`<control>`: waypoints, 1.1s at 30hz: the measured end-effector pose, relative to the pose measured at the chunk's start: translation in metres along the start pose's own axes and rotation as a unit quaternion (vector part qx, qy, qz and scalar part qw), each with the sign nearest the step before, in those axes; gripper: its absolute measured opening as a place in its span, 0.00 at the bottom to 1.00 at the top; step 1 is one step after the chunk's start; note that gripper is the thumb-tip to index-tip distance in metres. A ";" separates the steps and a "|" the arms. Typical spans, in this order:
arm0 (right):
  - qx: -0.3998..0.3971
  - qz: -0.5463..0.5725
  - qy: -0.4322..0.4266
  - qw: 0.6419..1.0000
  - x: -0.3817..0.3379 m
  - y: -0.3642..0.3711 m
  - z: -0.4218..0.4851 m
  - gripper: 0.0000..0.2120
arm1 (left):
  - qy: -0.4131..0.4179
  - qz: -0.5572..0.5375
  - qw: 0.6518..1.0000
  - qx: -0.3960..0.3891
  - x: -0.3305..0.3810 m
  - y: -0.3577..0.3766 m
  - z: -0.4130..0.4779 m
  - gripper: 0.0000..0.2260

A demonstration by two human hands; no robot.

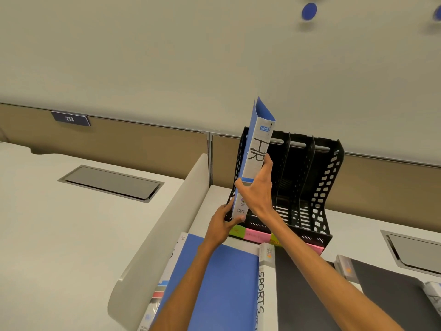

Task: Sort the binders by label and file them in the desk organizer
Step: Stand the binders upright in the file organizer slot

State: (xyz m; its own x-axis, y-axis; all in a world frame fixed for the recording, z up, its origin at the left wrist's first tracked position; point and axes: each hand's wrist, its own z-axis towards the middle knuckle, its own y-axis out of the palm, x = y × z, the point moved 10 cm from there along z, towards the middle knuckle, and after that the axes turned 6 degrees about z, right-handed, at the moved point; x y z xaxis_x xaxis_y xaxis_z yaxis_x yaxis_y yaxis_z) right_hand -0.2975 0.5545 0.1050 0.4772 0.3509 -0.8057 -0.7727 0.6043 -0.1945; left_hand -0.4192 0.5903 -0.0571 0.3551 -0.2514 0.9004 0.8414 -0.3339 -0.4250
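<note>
A blue binder (256,149) with "HR" handwritten on its white spine stands upright in the leftmost slot of the black desk organizer (317,187). My right hand (256,187) grips the spine at mid-height, thumb on the left side. My left hand (224,223) holds the binder's bottom front corner at the organizer's lip. Green, pink and yellow sticky labels (253,235) run along the organizer's front edge. Flat on the desk lie a blue binder (229,283), a dark binder with a "SPORTS" spine (261,292) and another dark binder (386,290).
A curved white divider panel (167,235) separates this desk from the one on the left, which has a grey cable hatch (109,183). Another hatch (415,252) sits at right. A tan partition with a "213" plate (70,118) runs behind.
</note>
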 end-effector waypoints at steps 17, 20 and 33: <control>-0.019 -0.029 0.018 0.999 -0.003 0.019 0.003 0.42 | -0.058 0.026 0.988 0.143 -0.020 -0.034 0.002 0.23; -0.021 -0.043 0.024 0.999 0.000 0.021 0.004 0.42 | -0.059 0.055 0.987 0.138 -0.017 -0.038 0.006 0.22; 0.015 -0.043 0.056 0.997 0.009 0.013 -0.002 0.42 | -0.060 0.158 0.979 0.118 -0.003 -0.045 0.015 0.23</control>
State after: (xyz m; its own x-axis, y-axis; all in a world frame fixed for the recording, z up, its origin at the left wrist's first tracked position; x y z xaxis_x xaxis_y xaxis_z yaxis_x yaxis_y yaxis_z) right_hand -0.3040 0.5637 0.0938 0.4889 0.2156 -0.8453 -0.7173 0.6508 -0.2489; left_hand -0.4520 0.6192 -0.0391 0.6457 -0.1946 0.7384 0.7479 -0.0337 -0.6629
